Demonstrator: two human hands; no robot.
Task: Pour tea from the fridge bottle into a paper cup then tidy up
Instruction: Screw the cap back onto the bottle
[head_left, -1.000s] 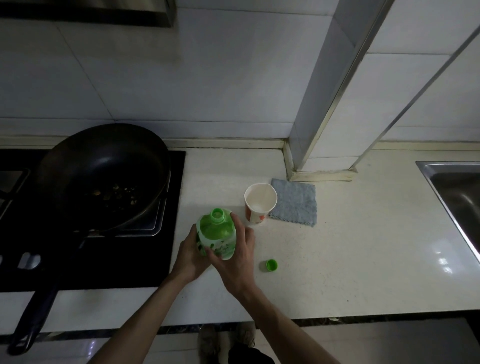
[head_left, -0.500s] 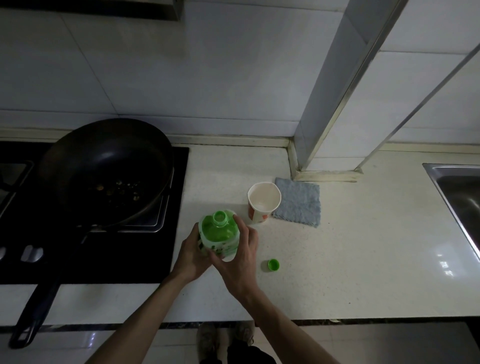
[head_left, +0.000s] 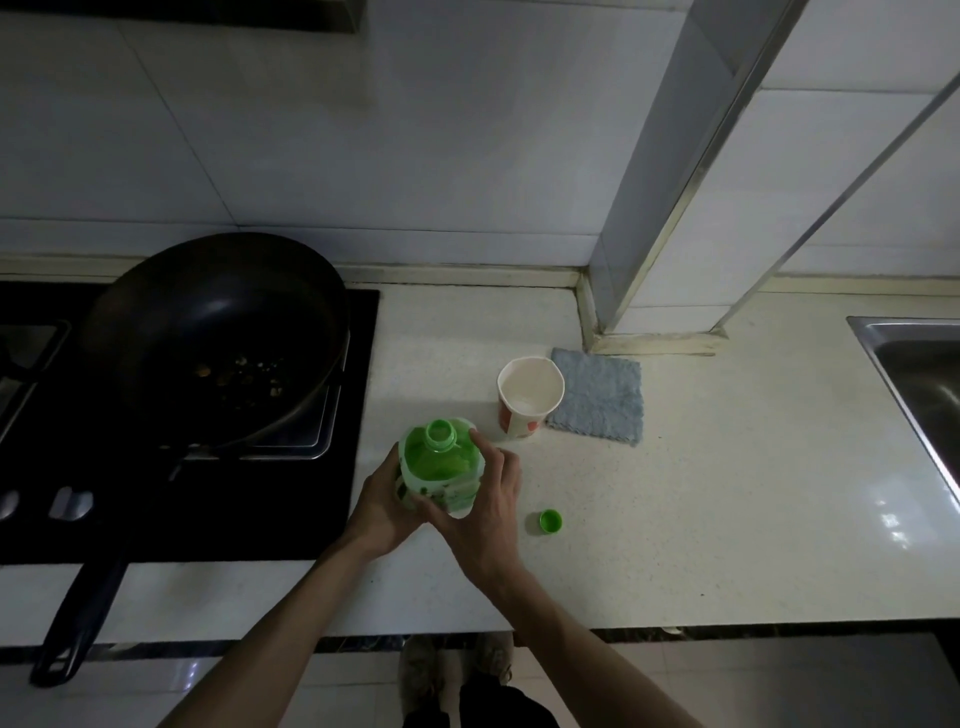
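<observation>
A green tea bottle (head_left: 440, 465) stands upright with its neck open, held over the counter's left part. My left hand (head_left: 382, 506) wraps its left side and my right hand (head_left: 485, 501) grips its right side, fingers over the shoulder. Its green cap (head_left: 550, 521) lies on the counter just right of my right hand. A white paper cup (head_left: 530, 395) with red print stands behind the bottle, apart from it; a little liquid seems to show at its bottom.
A grey cloth (head_left: 600, 397) lies flat to the right of the cup. A black pan (head_left: 213, 338) with food bits sits on the stove (head_left: 182, 499) at left. A steel sink (head_left: 919, 384) is at far right. A tiled column (head_left: 670, 208) rises behind the cloth.
The view shifted slightly. Both hands keep hold of the bottle, which stays upright in about the same spot near the cup.
</observation>
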